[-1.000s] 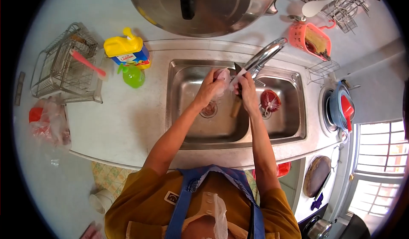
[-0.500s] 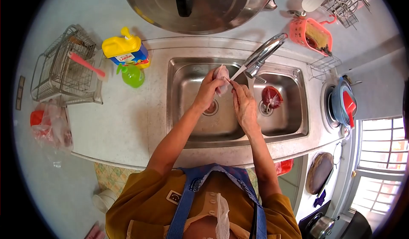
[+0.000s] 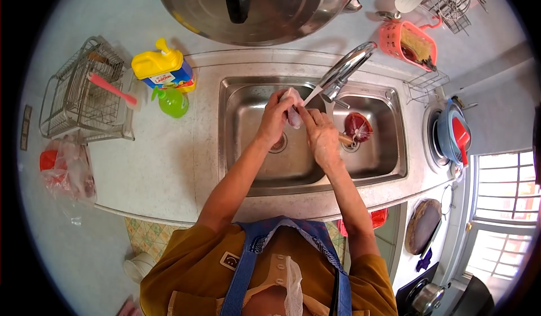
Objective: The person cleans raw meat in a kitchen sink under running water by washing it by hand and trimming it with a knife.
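Over the left basin of the steel sink [image 3: 270, 191], my left hand [image 3: 274, 120] is closed on a pale pinkish item in thin plastic [image 3: 294, 116]. My right hand [image 3: 323, 135] meets it from the right, its fingers pressed together near the item's edge. A light wooden handle [image 3: 345, 139] sticks out to the right from beneath my right hand; the rest of that tool is hidden. Just above my hands is the chrome faucet [image 3: 349, 67]. A dark red item in clear plastic [image 3: 358, 127] lies in the right basin.
Left of the sink stand a yellow and blue jug [image 3: 163, 71], a green pump bottle [image 3: 173, 103] and a wire rack [image 3: 84, 96]. A large steel pot [image 3: 293, 11] is behind the sink. A pink basket [image 3: 408, 45] and blue basin [image 3: 448, 135] are at the right.
My right hand has come down from beside the faucet and turned toward the item in my left hand. The wooden handle, earlier pointing down over the left basin, now points right.
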Available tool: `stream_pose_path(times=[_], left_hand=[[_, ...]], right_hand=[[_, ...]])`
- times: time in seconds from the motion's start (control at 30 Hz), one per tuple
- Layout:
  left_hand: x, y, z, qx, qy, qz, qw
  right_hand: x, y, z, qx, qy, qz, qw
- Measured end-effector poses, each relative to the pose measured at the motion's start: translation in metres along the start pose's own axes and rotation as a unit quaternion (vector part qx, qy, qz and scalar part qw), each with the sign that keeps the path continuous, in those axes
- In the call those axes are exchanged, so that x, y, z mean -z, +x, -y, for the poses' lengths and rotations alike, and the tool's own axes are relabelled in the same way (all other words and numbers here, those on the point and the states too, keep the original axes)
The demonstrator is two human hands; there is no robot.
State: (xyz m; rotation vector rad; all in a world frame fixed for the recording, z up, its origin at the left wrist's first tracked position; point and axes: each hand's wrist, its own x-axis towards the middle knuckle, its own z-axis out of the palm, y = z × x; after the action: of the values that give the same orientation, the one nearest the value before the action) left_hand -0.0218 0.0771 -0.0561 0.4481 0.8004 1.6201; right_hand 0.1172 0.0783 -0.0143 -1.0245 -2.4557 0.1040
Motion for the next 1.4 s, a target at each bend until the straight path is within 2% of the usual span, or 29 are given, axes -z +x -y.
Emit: stream_pose_path(times=[0.07, 0.13, 0.23, 0.37, 0.53, 0.6, 0.67, 0.7, 0.77, 0.87, 0.93, 1.13, 1.23, 1.3, 1.33, 1.4], left_hand=[[0.003, 0.003, 0.010, 0.007, -0.017, -0.008, 1.000], [0.005, 0.007, 0.027, -0.041, -0.069, -0.040, 0.996], [-0.005, 0.003, 0.031, -0.084, -0.112, -0.027, 0.990], [-0.001, 0.004, 0.040, -0.069, -0.144, -0.003, 0.987], [0.004, 0.009, 0.061, -0.043, -0.131, -0.133, 0.981], [0.009, 0.008, 0.057, -0.047, -0.099, -0.131, 0.985], [0.010, 0.013, 0.049, -0.026, -0.089, -0.098, 0.991], [0.013, 0.012, 0.041, 0.000, -0.064, -0.027, 0.998], [0.008, 0.014, 0.037, -0.002, -0.048, -0.033, 0.998], [0.006, 0.016, 0.038, -0.002, -0.038, -0.028, 0.999], [0.007, 0.017, 0.040, 0.000, -0.044, -0.017, 0.999], [-0.002, 0.010, 0.032, 0.007, 0.018, -0.026, 0.999], [-0.003, 0.007, 0.037, -0.022, 0.040, -0.030, 0.998], [-0.007, 0.006, 0.042, -0.075, 0.053, -0.091, 0.992], [-0.008, 0.005, 0.044, -0.076, 0.053, -0.091, 0.992], [-0.009, 0.007, 0.049, -0.097, -0.032, -0.125, 0.987]], right_hand=[[-0.005, -0.002, 0.001, -0.002, -0.011, -0.013, 1.000], [-0.015, -0.003, 0.003, -0.003, -0.021, -0.026, 0.999], [-0.036, -0.010, 0.010, -0.049, -0.037, -0.064, 0.996], [-0.050, -0.013, 0.021, -0.097, 0.009, -0.098, 0.990], [-0.062, -0.013, 0.011, -0.213, 0.122, -0.135, 0.960], [-0.050, -0.010, 0.003, -0.209, 0.192, -0.159, 0.946], [-0.038, -0.011, -0.003, -0.180, 0.238, -0.133, 0.945], [-0.032, -0.012, -0.005, -0.181, 0.238, -0.132, 0.945], [-0.021, -0.014, -0.007, -0.149, 0.228, -0.087, 0.958], [-0.016, -0.014, -0.010, -0.102, 0.183, -0.084, 0.974], [-0.013, -0.014, -0.011, -0.105, 0.176, -0.078, 0.976], [-0.011, -0.014, -0.012, -0.089, 0.136, -0.059, 0.985], [-0.012, -0.012, -0.010, -0.073, 0.073, -0.026, 0.994], [-0.019, -0.011, -0.007, -0.067, 0.025, -0.003, 0.997], [-0.029, -0.014, -0.004, -0.083, 0.030, -0.021, 0.996], [-0.039, -0.014, 0.004, -0.097, 0.035, -0.040, 0.994]])
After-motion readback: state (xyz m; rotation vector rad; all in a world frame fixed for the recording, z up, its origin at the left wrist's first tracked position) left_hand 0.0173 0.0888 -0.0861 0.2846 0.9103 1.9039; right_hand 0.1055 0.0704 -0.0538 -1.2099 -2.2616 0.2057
